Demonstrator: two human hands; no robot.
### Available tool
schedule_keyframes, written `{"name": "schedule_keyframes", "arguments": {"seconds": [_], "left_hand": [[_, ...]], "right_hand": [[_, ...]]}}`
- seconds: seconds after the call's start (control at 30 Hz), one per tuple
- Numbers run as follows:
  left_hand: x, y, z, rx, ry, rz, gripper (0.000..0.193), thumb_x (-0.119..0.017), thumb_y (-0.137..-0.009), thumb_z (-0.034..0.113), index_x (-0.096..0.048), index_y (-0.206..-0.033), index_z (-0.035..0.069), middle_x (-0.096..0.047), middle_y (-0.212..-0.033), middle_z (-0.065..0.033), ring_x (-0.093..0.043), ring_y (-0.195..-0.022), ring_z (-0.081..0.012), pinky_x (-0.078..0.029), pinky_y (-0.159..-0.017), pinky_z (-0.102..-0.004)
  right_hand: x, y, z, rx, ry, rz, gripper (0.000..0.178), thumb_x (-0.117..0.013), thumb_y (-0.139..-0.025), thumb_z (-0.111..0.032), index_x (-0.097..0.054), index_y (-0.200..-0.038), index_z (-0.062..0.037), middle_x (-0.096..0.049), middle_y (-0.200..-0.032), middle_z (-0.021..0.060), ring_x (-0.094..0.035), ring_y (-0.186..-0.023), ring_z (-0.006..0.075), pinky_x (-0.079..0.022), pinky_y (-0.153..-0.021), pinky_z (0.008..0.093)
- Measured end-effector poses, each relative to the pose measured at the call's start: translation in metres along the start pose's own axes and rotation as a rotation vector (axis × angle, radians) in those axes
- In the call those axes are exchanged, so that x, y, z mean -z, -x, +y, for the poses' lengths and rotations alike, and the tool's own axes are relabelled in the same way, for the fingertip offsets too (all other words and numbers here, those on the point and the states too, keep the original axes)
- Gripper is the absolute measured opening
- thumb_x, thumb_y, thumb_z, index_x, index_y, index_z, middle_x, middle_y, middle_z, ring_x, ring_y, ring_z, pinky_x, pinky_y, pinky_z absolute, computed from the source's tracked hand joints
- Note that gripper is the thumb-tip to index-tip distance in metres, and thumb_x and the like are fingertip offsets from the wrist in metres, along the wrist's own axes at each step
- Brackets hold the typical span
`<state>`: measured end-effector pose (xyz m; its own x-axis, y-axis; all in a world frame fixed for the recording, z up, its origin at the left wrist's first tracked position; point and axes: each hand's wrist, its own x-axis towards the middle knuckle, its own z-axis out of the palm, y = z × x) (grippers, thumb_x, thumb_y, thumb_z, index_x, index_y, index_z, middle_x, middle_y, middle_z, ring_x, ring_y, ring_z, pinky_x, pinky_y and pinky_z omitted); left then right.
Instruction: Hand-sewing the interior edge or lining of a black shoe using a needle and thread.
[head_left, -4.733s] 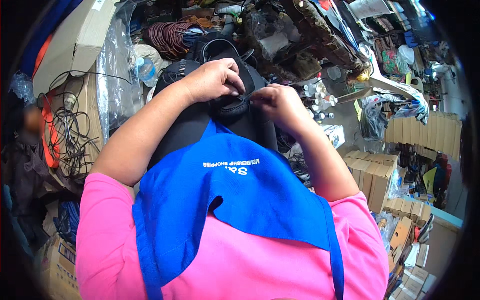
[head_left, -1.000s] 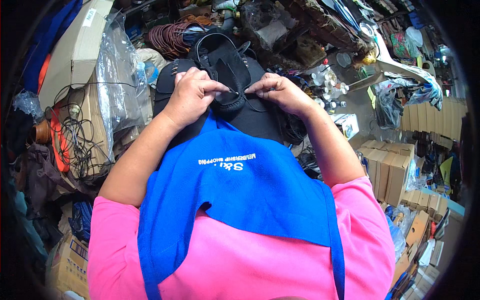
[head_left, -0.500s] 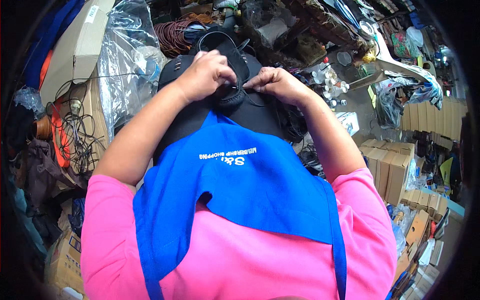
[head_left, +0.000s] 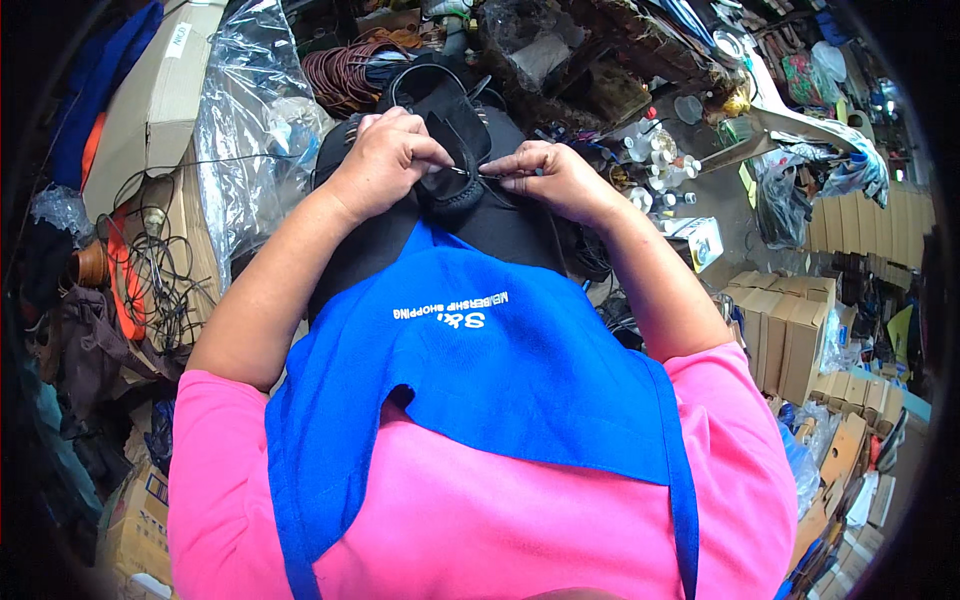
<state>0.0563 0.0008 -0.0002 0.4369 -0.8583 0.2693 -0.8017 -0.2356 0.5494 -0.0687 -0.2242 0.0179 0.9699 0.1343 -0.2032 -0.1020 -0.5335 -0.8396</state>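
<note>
A black shoe (head_left: 451, 197) with a looped strap lies on my lap, its opening facing up. My left hand (head_left: 385, 160) is over the left side of that opening, thumb and forefinger pinching a thin shiny needle (head_left: 459, 171) whose tip points at the shoe's right inner edge. On the other side, my right hand (head_left: 550, 178) has its fingertips drawn together against the shoe's outer right edge. What those fingertips hold is too small to make out. A thin dark thread seems to run by them.
Clear plastic sheeting (head_left: 250, 130) and a tall cardboard piece (head_left: 165, 110) stand at the left, beside tangled black cord (head_left: 160, 275). Coiled brown cord (head_left: 345, 75) lies beyond the shoe. Small bottles (head_left: 665, 165) stand at the right, with cardboard boxes (head_left: 785, 325) nearer.
My left hand has shifted slightly left and its fingers have straightened, showing more of the needle. The right hand has moved a little left and stays at the shoe's edge.
</note>
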Motion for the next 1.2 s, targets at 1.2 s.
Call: {"name": "schedule_keyframes", "arguments": {"seconds": [1.2], "left_hand": [[0.012, -0.004, 0.023, 0.147, -0.083, -0.194, 0.008, -0.067, -0.076, 0.012, -0.064, -0.083, 0.010, -0.063, -0.081, -0.0047, -0.054, -0.088, -0.0245, -0.038, -0.081, -0.0384]], "right_hand": [[0.004, 0.004, 0.025, -0.212, -0.600, -0.009, 0.016, -0.073, -0.080, -0.014, -0.064, -0.088, -0.0033, -0.061, -0.091, 0.0002, -0.054, -0.084, 0.0066, -0.044, -0.079, 0.0231]]}}
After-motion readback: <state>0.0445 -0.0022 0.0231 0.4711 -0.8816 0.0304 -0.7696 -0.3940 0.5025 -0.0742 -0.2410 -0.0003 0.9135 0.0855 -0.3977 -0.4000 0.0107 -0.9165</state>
